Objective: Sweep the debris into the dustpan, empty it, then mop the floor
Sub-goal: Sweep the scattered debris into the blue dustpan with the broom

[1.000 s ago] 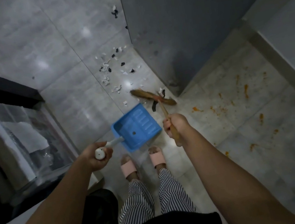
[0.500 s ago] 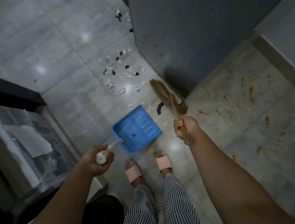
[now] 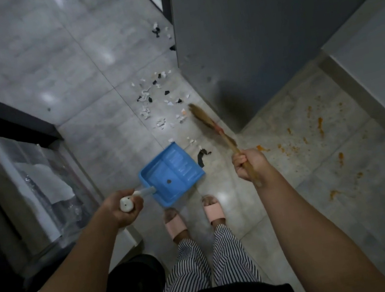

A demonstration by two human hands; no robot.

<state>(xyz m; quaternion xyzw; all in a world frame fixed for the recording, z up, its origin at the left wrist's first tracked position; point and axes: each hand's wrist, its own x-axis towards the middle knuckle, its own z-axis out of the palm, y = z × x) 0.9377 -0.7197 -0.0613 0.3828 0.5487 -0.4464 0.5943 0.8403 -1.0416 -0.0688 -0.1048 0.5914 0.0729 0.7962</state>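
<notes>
Blue plastic dustpan [image 3: 173, 172] seems to rest on the grey tiled floor [image 3: 44, 56] just ahead of two pink slippers [image 3: 213, 209]. The left hand [image 3: 123, 208] curls tight around its white handle [image 3: 129, 202]. The right hand [image 3: 250, 164] is closed round the stick of a straw broom [image 3: 203, 118], whose bristles reach the floor beside a dark grey panel [image 3: 267, 18]. White and black debris [image 3: 158, 100] lies scattered beyond the pan, and a black scrap [image 3: 200, 157] lies near its right edge. Orange stains [image 3: 320, 124] spot the tiles to the right.
</notes>
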